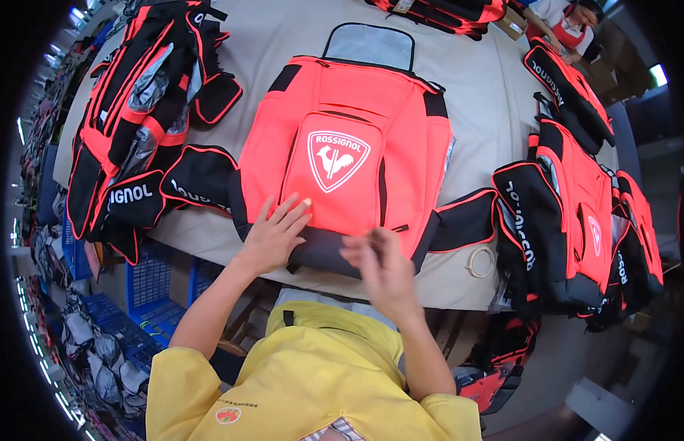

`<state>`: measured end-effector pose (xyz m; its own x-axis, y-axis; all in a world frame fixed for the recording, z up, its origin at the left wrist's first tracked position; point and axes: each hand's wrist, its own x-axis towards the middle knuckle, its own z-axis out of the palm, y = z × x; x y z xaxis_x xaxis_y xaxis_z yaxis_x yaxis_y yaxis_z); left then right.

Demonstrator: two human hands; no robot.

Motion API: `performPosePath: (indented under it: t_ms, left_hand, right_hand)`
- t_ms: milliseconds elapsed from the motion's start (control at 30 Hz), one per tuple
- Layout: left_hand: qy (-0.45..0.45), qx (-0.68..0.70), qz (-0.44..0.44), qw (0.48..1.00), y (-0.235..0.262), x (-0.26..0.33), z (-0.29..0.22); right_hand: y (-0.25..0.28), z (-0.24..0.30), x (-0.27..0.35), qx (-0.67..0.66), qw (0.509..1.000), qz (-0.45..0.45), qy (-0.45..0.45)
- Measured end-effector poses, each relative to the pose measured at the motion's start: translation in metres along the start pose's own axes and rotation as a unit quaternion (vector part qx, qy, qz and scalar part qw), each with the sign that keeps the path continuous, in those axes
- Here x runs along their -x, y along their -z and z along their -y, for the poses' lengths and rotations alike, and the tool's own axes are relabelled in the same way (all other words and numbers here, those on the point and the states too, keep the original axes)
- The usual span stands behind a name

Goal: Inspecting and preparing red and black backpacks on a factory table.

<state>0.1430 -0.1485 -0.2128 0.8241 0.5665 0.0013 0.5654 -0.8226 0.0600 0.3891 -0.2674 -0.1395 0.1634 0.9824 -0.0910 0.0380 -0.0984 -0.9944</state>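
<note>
A coral-red and black backpack [342, 95] lies flat on the cloth-covered table in front of me, its base toward me. Its top flap [367, 45] is folded back, showing a silvery lining. My left hand [278, 234] rests with fingers spread on the lower left of the front panel, near the black base. Over the lower right of the bag is my right hand [382, 268]; its fingers are smeared by motion, so I cannot make out whether they hold anything. A black side wing with red piping [465, 220] sticks out on the right.
Several similar backpacks [140, 110] are heaped at the left, and more [573, 213] stand at the table's right edge. A cream ring, perhaps a tape roll [480, 262], lies near the front edge. Blue crates [147, 283] are below left. Another person [566, 26] is at the far right.
</note>
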Motion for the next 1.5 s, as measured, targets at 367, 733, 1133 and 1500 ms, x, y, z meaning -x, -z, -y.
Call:
performPosePath:
  t_ms: [367, 733, 1133, 1500]
  left_hand:
    - [0.030, 0.175, 0.021, 0.984, -0.018, -0.008, 0.061]
    - [-0.095, 0.224, -0.090, 0.966, -0.043, -0.017, 0.065]
    - [-0.174, 0.223, -0.006, 0.959, -0.053, -0.052, 0.082]
    - [-0.155, 0.255, 0.001, 0.955, -0.057, -0.052, 0.076]
  right_hand:
    - [-0.039, -0.134, -0.050, 0.034, 0.986, -0.099, -0.126]
    - [-0.065, -0.122, -0.056, 0.117, 0.963, -0.195, -0.147]
    - [-0.067, -0.126, -0.050, 0.097, 0.963, -0.216, -0.131]
    - [-0.090, -0.061, -0.031, 0.415, 0.894, -0.098, -0.139]
